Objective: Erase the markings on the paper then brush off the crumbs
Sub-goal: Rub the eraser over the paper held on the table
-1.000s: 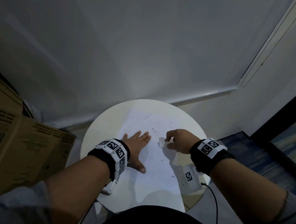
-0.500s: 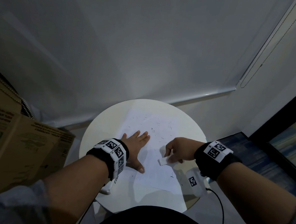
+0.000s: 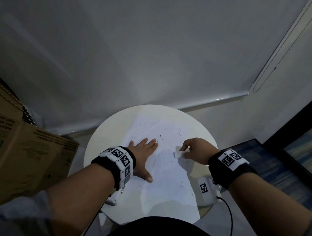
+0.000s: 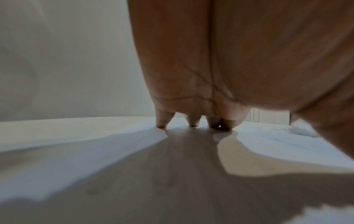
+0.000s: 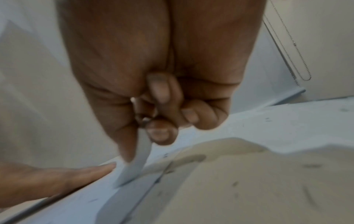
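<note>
A white sheet of paper lies on the round white table, strewn with dark eraser crumbs. My left hand lies flat on the paper's left part, fingers straight and pressing it down; in the left wrist view the fingertips touch the sheet. My right hand pinches a white eraser and holds its end against the paper right of centre. In the right wrist view the eraser slants down from thumb and fingers to the sheet, with a left finger beside it.
A brown cardboard box stands close on the left of the table. A white roller blind with a bead cord hangs behind. A small white tagged device with a black cable hangs under my right wrist at the table's right edge.
My right hand slid the eraser toward me over the paper, then away again and a little to the right. The left hand stayed flat in place.
</note>
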### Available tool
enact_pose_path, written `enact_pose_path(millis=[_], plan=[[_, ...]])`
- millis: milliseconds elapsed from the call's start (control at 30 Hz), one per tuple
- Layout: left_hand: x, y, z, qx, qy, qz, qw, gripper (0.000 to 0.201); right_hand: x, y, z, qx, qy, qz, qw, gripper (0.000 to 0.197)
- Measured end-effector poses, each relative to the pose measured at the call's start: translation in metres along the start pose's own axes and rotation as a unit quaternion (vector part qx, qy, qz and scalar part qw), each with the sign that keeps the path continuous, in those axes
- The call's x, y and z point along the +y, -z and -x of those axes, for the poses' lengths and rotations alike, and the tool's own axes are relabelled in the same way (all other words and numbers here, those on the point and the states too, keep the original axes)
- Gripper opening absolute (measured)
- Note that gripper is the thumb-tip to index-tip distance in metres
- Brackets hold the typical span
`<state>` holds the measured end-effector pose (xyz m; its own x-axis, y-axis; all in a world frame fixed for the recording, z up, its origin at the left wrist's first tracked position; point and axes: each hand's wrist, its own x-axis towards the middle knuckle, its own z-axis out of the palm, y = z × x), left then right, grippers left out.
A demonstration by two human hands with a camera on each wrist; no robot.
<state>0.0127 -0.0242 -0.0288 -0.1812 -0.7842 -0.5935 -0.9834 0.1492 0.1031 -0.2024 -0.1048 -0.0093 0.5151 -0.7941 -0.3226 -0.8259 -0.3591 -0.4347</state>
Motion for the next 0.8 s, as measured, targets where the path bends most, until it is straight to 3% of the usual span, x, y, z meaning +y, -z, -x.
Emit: enact_pose_path(millis=[167,200,333,533,667,800], plan=[[-0.001,0.000,-0.001,-0.001,-0.002,0.003,1.000,0.126,-0.001,-0.004,0.009,-0.142,0.011,-0.013,0.990,0.008],[-0.001,0.000,-0.001,-0.002,-0.002,0.003,1.000,0.126,-0.002,-0.003,0.008,-0.135,0.013,-0.006,0.991,0.008],[0.000,0.000,0.000,0.000,-0.001,0.003,1.000,0.125,-0.001,0.001,-0.002,0.009,-0.003,0.025,1.000,0.015],[-0.002,-0.001,0.000,0.001,-0.003,0.007,1.000,0.125,-0.012,-0.015,0.009,-0.084,0.052,-0.007,0.995,0.008],[-0.002,-0.002,-0.001,0.004,-0.002,0.008,1.000,0.125,-0.017,-0.014,-0.002,0.006,0.041,0.039,0.998,0.019],[-0.003,-0.003,-0.003,0.007,-0.001,0.005,1.000,0.125,-0.022,-0.010,-0.003,-0.013,0.057,0.075,0.995,0.021]])
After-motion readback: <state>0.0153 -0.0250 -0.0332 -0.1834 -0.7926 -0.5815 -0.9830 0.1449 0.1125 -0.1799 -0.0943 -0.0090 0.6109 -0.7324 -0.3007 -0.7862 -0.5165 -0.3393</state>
